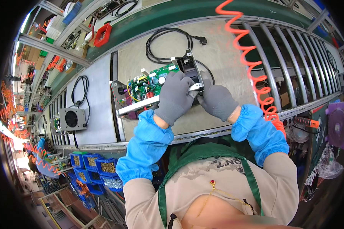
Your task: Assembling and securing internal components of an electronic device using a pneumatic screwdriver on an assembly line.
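An opened electronic unit lies on the work board in front of me, with a green circuit board (166, 70), a pale front rail (137, 105) and a black-and-silver end panel (189, 68). My left hand (175, 97), in a grey glove, lies over the front of the unit, its fingers curled onto the rail near the end panel. On the panel's right side, my grey-gloved right hand (218, 100) grips the front corner with bent fingers. Both sets of fingertips meet at this corner; whatever small part may be between them is hidden. A black power cable (146, 45) loops behind the unit.
An orange coiled hose (252, 63) hangs right of the unit, before metal rollers (281, 57). Another boxed unit with a fan (72, 119) sits on the left board. Blue bins (107, 167) of small parts stand below left; a red bin (102, 35) is behind.
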{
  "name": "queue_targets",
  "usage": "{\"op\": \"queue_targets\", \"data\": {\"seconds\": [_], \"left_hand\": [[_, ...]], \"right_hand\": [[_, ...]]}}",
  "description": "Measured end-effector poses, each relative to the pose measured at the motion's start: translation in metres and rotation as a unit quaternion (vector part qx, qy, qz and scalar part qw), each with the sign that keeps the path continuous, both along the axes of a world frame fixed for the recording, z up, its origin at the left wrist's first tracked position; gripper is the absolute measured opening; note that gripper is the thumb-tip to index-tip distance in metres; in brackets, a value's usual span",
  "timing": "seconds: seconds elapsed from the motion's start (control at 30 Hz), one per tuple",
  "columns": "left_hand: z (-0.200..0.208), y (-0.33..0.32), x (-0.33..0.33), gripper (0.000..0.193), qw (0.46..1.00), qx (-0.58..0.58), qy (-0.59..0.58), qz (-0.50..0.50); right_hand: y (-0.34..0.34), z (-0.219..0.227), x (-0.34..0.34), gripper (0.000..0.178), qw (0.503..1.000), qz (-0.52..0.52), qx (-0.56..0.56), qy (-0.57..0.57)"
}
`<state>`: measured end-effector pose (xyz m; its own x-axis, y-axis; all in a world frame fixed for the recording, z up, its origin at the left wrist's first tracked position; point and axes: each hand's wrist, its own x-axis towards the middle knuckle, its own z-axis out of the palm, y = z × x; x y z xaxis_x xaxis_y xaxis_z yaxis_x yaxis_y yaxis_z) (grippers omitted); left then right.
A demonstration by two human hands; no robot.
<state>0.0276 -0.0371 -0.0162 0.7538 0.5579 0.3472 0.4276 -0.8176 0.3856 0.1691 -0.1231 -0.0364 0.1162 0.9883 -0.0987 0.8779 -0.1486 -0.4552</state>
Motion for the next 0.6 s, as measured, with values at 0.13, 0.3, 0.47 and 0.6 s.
{"op": "queue_targets", "data": {"seconds": [0.13,0.3,0.47,0.6], "left_hand": [[0.004,0.004,-0.002,0.020,1.000,-0.010,0.021,0.005],[0.033,0.008,-0.038,0.028,0.996,0.006,-0.081,0.039],[0.033,0.078,-0.182,0.039,0.851,-0.070,-0.388,0.347],[-0.049,0.115,-0.225,0.044,0.764,-0.452,-0.353,0.297]], "right_hand": [[0.005,-0.002,-0.003,0.078,0.999,0.026,0.025,-0.002],[0.003,-0.016,-0.009,0.077,0.997,-0.007,0.070,0.026],[0.003,-0.036,-0.024,0.075,0.995,-0.039,0.086,-0.013],[0.006,-0.028,-0.039,0.055,0.993,-0.026,0.106,-0.038]]}}
